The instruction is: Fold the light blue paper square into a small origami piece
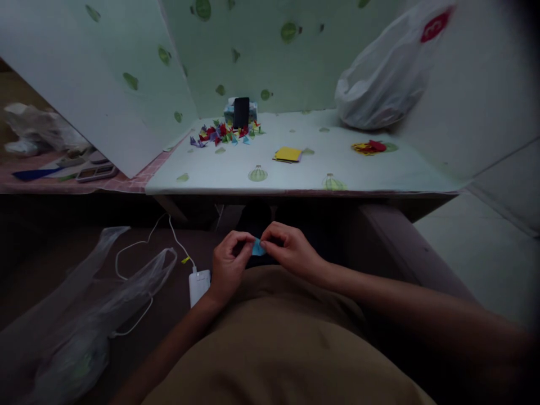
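Low in front of my body, below the table edge, both hands pinch a small light-blue folded paper (pixel 258 247). My left hand (pixel 228 264) grips its left side with curled fingers. My right hand (pixel 289 250) pinches its right side between thumb and fingertips. On the table lie a stack of yellow paper squares (pixel 287 154), a pile of several colourful folded paper pieces (pixel 223 134) and a small heap of red and yellow pieces (pixel 370 147).
A black phone (pixel 241 112) leans on a tissue box at the back of the table (pixel 211 169). A white plastic bag (pixel 379 84) sits back right. A white power bank (pixel 198 284) with cable and clear plastic bags (pixel 84 315) lie at my left.
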Demonstrator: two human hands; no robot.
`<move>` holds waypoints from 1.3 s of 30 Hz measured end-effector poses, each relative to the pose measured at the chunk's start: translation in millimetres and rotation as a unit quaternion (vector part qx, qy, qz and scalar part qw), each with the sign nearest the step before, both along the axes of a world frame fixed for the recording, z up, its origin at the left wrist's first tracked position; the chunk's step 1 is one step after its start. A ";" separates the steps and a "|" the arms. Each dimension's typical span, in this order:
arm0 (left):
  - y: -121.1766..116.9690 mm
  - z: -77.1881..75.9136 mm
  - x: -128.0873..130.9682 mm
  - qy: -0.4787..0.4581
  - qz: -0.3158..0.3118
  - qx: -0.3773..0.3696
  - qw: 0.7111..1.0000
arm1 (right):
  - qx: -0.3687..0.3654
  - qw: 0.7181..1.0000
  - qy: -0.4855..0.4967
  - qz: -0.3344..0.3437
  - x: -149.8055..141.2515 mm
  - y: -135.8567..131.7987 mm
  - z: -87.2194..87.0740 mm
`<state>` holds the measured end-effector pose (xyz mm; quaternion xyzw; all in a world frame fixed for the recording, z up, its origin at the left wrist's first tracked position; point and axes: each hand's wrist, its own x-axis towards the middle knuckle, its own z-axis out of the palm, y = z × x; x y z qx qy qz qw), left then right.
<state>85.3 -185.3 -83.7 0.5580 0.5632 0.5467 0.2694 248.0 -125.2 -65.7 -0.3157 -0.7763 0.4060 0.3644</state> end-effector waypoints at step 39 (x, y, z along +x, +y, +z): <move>3.3 0.8 -8.2 -0.005 -0.042 -0.026 0.999 | -0.075 0.996 -0.009 0.053 2.2 4.6 0.6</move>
